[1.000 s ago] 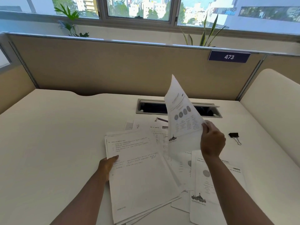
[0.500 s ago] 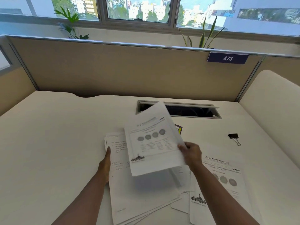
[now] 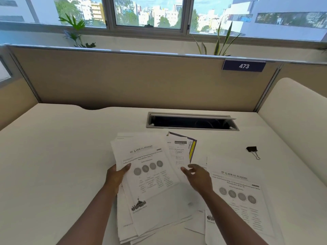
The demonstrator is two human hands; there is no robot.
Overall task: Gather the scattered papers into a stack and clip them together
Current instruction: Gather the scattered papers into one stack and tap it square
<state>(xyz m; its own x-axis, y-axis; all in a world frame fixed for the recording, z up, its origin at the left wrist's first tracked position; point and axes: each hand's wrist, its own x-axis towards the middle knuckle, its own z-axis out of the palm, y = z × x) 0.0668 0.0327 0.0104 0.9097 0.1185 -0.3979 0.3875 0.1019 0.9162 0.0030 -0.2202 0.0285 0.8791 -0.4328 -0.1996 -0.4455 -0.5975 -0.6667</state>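
While both hands are over the desk [image 3: 53,156], the papers are only partly gathered.
Left hand [image 3: 115,175]: grips the left edge of the stack [image 3: 150,188], thumb lying on the top sheet, fingers hidden beneath.
Right hand [image 3: 198,177]: fingers loosely spread and holding nothing, poised just right of the stack.
Worksheet [image 3: 180,151]: just beyond the right hand's fingertips, partly tucked under the stack.
Loose sheet [image 3: 238,193]: flat, just right of the right hand.
Binder clip [image 3: 252,151]: beyond and right of the right hand, well apart, clear of all paper.
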